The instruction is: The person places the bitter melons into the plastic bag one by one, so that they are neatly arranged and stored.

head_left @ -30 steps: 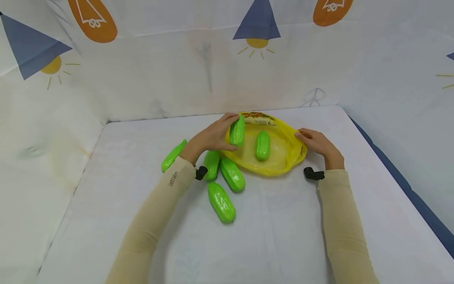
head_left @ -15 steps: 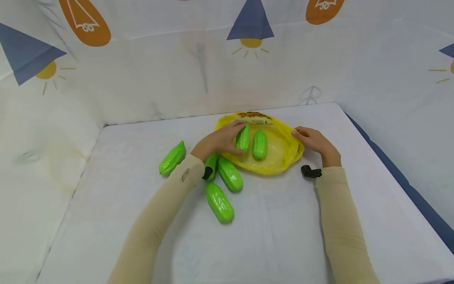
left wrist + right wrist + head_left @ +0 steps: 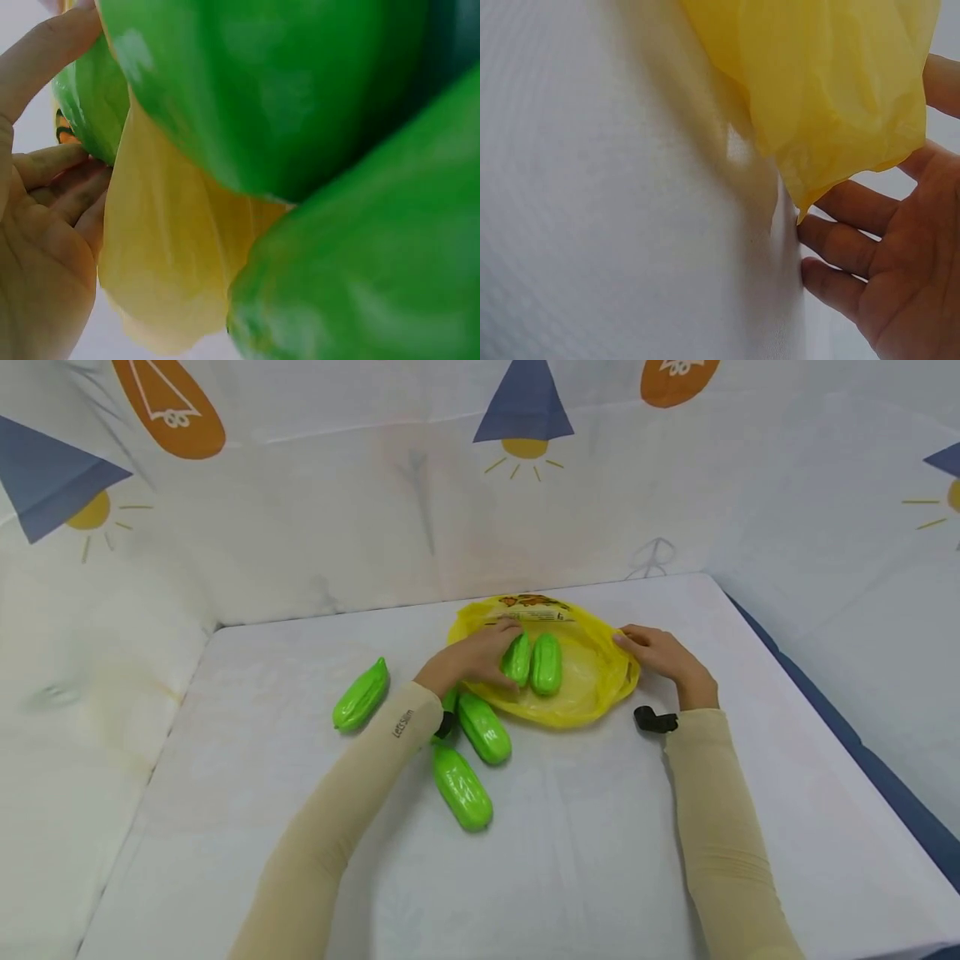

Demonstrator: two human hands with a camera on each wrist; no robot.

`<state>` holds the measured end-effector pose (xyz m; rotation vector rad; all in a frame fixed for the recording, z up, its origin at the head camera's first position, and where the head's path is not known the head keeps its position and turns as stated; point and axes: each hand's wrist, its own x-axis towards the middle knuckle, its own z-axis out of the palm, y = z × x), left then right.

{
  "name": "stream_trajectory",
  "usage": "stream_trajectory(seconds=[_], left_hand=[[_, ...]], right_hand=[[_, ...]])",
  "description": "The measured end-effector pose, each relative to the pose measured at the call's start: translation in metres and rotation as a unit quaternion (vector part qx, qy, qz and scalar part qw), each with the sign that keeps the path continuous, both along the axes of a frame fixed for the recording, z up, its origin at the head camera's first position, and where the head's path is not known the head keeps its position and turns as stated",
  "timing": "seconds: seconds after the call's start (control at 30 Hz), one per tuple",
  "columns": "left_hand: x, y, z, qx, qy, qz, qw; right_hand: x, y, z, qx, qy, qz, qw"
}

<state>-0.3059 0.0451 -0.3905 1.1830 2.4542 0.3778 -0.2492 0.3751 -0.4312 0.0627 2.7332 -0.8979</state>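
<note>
A yellow plastic bag [image 3: 588, 681] lies spread at the back of the table with its mouth wide. My left hand [image 3: 476, 658] grips a shiny green toy cucumber [image 3: 517, 663] by its sides, inside the bag's mouth. Right beside it in the bag lies a second toy cucumber [image 3: 547, 665]. In the left wrist view, thumb and fingers come round the held cucumber [image 3: 91, 101], whose far end is hidden. My right hand [image 3: 666, 658] pinches the bag's right rim between thumb and forefinger; its other fingers reach under the bag [image 3: 840, 90] in the right wrist view.
Several more green toy cucumbers lie outside the bag: one [image 3: 484, 729] against its near left side, another [image 3: 462, 789] closer to me, one partly hidden under my left wrist, and one [image 3: 361, 695] farther left. A white cloth wall [image 3: 337, 527] stands behind the table.
My left hand has carried its cucumber rightward and down into the bag, next to the one inside. My right hand keeps its grip on the rim. The view has shifted slightly.
</note>
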Motion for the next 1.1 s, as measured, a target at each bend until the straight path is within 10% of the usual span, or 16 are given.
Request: stream_trajectory(seconds=[1.1], left_hand=[[0.007,0.010,-0.010,-0.025,-0.003,0.024,0.9994]], right_hand=[[0.001,-0.004,0.001,0.008,-0.001,-0.002,1.000]])
